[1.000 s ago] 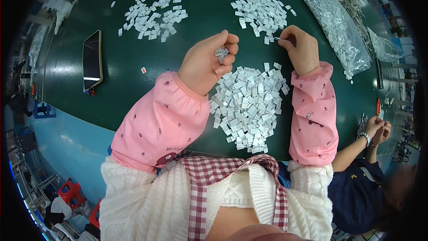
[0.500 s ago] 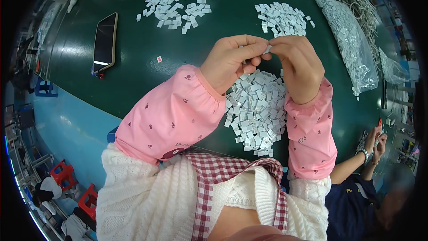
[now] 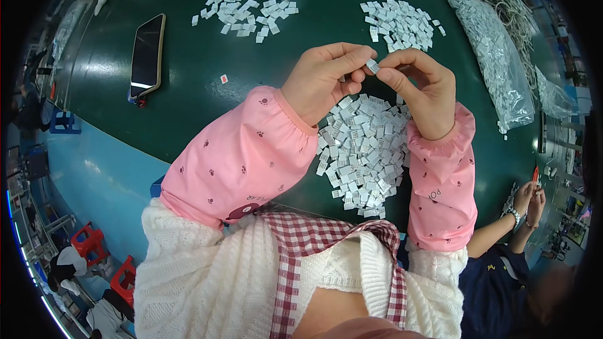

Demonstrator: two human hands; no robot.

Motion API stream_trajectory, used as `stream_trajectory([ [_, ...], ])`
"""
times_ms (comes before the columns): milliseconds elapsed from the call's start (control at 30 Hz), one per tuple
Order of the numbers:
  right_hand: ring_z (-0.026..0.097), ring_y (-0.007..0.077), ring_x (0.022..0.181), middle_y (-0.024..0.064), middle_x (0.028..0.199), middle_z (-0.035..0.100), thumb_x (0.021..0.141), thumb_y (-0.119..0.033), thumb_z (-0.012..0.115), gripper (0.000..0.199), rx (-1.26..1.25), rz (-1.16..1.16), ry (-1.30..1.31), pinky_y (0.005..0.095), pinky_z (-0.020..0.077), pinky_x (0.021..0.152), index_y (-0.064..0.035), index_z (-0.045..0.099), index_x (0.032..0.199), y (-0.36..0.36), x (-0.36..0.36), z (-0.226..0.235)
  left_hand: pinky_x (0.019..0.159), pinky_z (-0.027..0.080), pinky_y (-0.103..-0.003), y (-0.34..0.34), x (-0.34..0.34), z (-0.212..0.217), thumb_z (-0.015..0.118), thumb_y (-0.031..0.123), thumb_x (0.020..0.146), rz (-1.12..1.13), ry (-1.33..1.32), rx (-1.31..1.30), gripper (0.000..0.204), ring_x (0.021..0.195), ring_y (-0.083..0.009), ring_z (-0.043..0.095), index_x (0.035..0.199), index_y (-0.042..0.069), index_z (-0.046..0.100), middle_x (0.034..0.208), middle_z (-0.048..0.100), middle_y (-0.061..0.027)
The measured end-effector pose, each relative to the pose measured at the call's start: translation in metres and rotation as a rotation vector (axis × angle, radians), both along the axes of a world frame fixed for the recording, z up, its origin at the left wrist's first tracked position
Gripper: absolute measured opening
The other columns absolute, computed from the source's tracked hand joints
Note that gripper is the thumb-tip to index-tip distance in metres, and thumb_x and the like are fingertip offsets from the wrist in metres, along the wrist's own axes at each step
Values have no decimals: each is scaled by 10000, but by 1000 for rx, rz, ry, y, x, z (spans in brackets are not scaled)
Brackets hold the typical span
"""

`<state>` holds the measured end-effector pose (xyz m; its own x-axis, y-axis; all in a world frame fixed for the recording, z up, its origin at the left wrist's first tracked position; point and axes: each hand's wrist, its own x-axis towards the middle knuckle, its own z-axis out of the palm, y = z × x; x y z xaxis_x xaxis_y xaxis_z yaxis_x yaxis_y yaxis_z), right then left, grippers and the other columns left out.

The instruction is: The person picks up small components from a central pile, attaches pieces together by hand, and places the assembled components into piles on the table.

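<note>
- Only the head view here. The tag (image 3: 372,66), a tiny white rectangle with dark stripes, sits up off the table (image 3: 195,113) between the two hands, above the far end of the big pile (image 3: 361,157).
- Left hand (image 3: 321,85): thumb and forefinger look clamped on the tag's upper end, other fingers curled under. Can't tell what, if anything, is tucked in there.
- Right hand (image 3: 433,91): thumb and forefinger bent round toward each other, tips right at the tag's other side. Honestly can't tell if they're gripping it or just touching.
- Handling-wise, I'd guess it weighs next to nothing and is fairly stiff, since it looks flat and holds its shape. Probably a bit slick, so it could squirt out of a sloppy pinch. Doesn't strike me as fragile, though the corners might bend.
- Best hold imo: fingertips on opposite edges, striped face left uncovered.
- Loose ones in the right-hand far pile (image 3: 400,25) overlap loads, so I'd nab those by a corner that sticks out.
</note>
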<state>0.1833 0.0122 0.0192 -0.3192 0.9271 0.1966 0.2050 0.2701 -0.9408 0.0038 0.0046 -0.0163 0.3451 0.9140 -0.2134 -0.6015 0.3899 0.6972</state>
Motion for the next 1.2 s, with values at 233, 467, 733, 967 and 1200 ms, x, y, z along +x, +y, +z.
stream_trajectory([
  [233, 559, 78, 692, -3, 759, 650, 774, -71, 715, 91, 18, -40, -5, 214, 437, 634, -26, 662, 833, -1, -2, -1, 531, 407, -172, 0, 1, 1, 575, 207, 930, -44, -46, -46, 250, 625, -31, 494, 1017, -25, 604, 749, 552, 3],
  [467, 553, 73, 681, -6, 751, 648, 774, -75, 719, 87, 11, -43, -6, 207, 428, 621, -24, 662, 815, -1, -5, -2, 518, 398, -167, 1, 0, 0, 558, 233, 941, -59, -65, -46, 271, 614, -22, 478, 1016, -26, 585, 766, 545, -3],
  [733, 568, 79, 663, 5, 753, 653, 772, -68, 720, 84, 30, -13, -12, 216, 435, 620, -21, 667, 816, -1, -6, -2, 518, 402, -175, 2, 1, -2, 569, 261, 934, -82, -95, -101, 286, 606, -41, 460, 986, -18, 595, 740, 506, 8],
  [967, 566, 76, 678, -4, 747, 644, 780, -64, 707, 62, 33, -3, -35, 218, 435, 620, -28, 668, 812, 1, -3, -2, 546, 425, -188, 1, 0, -3, 582, 285, 925, -90, -119, -108, 303, 623, -56, 479, 960, -15, 600, 751, 515, -10],
  [1200, 565, 77, 697, 5, 772, 646, 812, -101, 681, 94, 44, -393, -87, 210, 444, 638, -11, 662, 833, 38, 63, -27, 625, 437, -243, 0, -1, 4, 461, 205, 960, -21, -176, -160, 236, 770, -148, 503, 991, -9, 553, 953, 557, -104],
])
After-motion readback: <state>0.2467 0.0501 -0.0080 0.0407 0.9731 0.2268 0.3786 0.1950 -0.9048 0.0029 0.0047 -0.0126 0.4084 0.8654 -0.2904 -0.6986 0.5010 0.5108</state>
